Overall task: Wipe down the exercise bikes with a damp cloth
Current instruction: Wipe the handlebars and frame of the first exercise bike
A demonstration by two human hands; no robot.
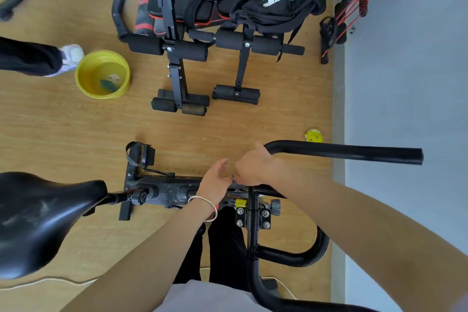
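Exercise bike point(177, 190) is at the floor's point(228, 129) right edge. Looks heavy and rigid, steady it by the handlebar point(342, 152). Right hand point(253, 167) is curled at the frame, can't tell on what; left hand point(216, 181) is loosely open

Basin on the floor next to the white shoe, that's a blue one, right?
Not blue. The head view shows that the basin on the floor next to the white shoe is yellow.

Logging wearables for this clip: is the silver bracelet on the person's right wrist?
No, the silver bracelet circles the left wrist, just behind the left hand at the bike frame.
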